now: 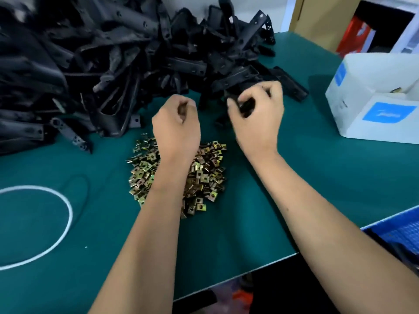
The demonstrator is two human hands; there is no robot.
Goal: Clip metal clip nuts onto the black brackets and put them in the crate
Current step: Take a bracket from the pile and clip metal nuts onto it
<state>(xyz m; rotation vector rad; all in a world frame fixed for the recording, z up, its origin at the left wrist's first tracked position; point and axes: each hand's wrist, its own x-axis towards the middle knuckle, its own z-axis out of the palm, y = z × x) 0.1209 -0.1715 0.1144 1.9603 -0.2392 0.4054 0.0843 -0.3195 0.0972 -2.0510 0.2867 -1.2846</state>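
A big heap of black brackets (127,55) covers the far left and middle of the green table (306,173). Below it lies a pile of brass-coloured metal clip nuts (205,175). My right hand (257,118) grips one black bracket (246,105) at the near edge of the heap. My left hand (176,125) hovers just above the nut pile with its fingers curled in; whether it holds a nut is hidden. The blue crate (399,232) shows at the lower right, beside the table.
An open white cardboard box (374,114) with blue labels stands at the right. A white cord loop (52,223) lies at the near left. The table's front edge runs diagonally under my forearms.
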